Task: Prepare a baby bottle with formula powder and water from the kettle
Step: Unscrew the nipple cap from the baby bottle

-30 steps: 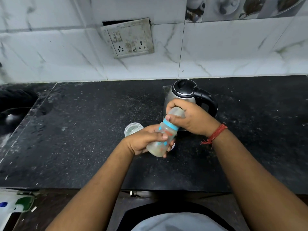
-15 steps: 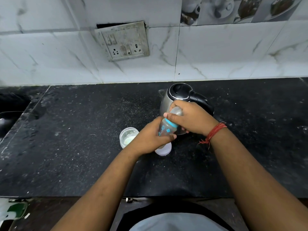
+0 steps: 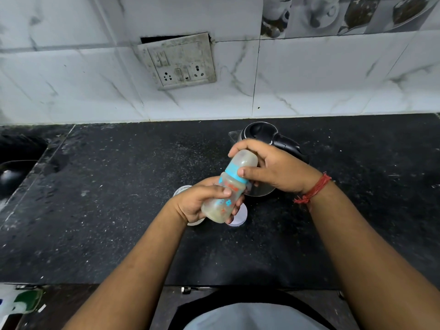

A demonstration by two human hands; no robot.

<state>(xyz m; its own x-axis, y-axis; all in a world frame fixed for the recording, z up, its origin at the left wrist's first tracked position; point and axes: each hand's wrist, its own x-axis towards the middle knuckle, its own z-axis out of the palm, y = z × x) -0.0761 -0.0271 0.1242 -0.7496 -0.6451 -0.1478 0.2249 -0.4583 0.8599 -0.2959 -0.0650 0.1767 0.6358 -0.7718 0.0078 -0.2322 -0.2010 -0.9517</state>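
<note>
A clear baby bottle (image 3: 227, 194) with a blue collar and a cloudy cap is held tilted over the black counter, cap end up and away from me. My left hand (image 3: 202, 201) grips its lower body, where pale liquid sits. My right hand (image 3: 271, 167) wraps round the capped top and blue ring. Behind my right hand stands the steel kettle (image 3: 259, 134) with a black lid and handle. A small clear jar (image 3: 181, 190) shows partly under my left hand, and a white round lid (image 3: 239, 216) lies beneath the bottle.
The black stone counter (image 3: 119, 198) runs left to right, ending at a white tiled wall with a socket plate (image 3: 178, 60). A dark sink (image 3: 14, 170) lies at far left. Beyond the counter's front edge, at lower left, sits a green and white object (image 3: 21, 301).
The bottle has tilted and swung between frames while both hands kept hold of it; its base now sits lower and nearer me than half a second ago. The camera view shifted slightly.
</note>
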